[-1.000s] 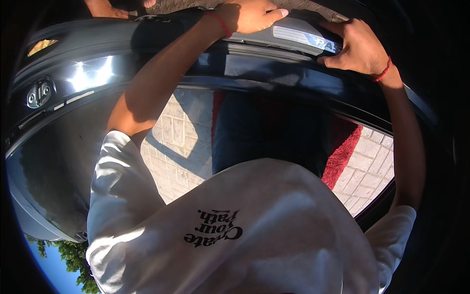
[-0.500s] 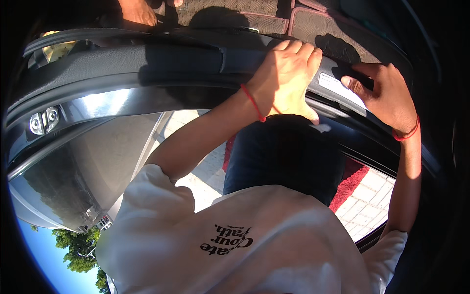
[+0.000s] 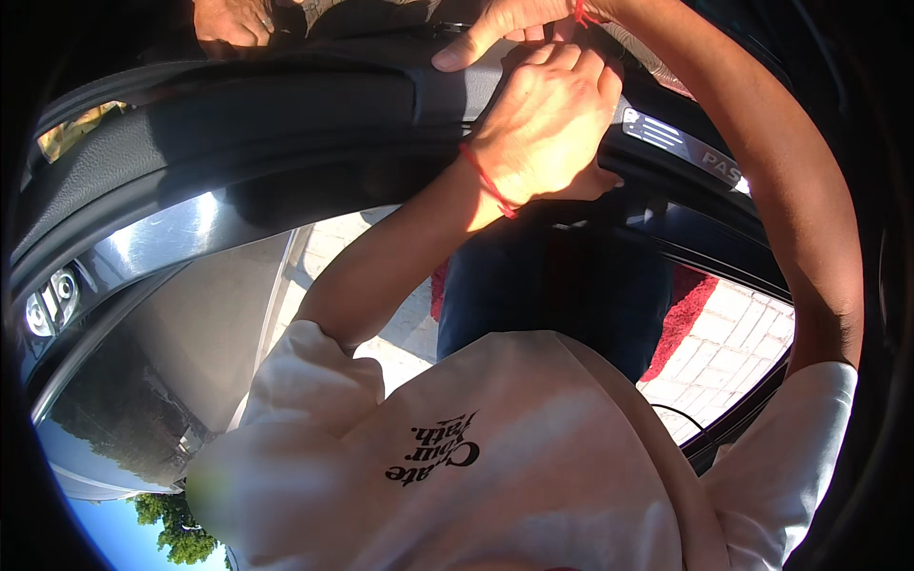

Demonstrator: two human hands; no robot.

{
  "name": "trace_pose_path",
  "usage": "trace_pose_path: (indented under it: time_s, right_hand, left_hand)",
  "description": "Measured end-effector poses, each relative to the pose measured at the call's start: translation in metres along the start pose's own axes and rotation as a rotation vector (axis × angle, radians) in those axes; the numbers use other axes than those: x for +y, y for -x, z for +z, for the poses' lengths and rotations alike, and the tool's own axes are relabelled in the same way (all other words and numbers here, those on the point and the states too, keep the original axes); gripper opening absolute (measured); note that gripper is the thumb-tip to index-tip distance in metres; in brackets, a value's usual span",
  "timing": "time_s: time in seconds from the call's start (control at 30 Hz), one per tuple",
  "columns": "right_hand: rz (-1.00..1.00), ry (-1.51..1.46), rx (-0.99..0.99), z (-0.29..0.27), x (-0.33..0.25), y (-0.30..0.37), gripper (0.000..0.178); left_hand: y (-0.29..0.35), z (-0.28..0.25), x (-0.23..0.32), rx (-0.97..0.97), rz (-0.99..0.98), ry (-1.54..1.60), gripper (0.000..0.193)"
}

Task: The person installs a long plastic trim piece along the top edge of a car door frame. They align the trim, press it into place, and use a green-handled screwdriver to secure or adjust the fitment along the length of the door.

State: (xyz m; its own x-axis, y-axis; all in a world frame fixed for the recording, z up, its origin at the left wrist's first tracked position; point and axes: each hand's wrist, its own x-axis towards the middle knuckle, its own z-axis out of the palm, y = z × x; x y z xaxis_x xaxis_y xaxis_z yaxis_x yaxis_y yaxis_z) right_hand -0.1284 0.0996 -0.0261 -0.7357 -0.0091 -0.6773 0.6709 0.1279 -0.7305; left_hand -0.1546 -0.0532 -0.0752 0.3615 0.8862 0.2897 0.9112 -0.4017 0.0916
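My left hand [image 3: 547,124], with a red string on its wrist, is closed over the dark plastic door sill trim [image 3: 324,100] of a car. Its fingers bend over the inner side and the thumb reaches toward the outer side. My right hand [image 3: 514,24] lies over the inner side of the sill, just beyond the left fingers. Its thumb is stretched out on the trim, apart from the fingers, and part of the hand is cut off by the top edge. Right of my left hand, a silver scuff plate [image 3: 676,143] is set along the sill.
Another person's hand [image 3: 233,21] is inside the car at the upper left. A metal door striker [image 3: 49,300] sits on the left of the frame. Beside my legs [image 3: 552,295] lie a red mat [image 3: 685,305] and pale paving [image 3: 733,333]. A grey car panel [image 3: 190,324] stands at left.
My right hand has left the scuff plate and moved left and inward, to beyond my left hand. The scuff plate now shows more fully. My left hand stays on the sill.
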Motion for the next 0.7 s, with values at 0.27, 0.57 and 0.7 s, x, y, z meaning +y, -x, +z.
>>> trace_pose_path:
  time_s: [0.27,0.57,0.7]
  right_hand:
    - [-0.102,0.381,0.136,0.010,-0.010,0.000,0.081]
    - [-0.253,0.603,0.221,0.014,-0.009,0.003,0.077]
    - [-0.273,0.648,0.243,0.006,-0.008,-0.001,0.079]
  left_hand:
    - [0.008,-0.005,0.005,0.015,-0.088,0.137,0.058]
    - [0.006,-0.016,0.009,-0.038,-0.138,0.191,0.065]
    - [0.002,-0.031,0.006,-0.180,-0.189,0.254,0.079]
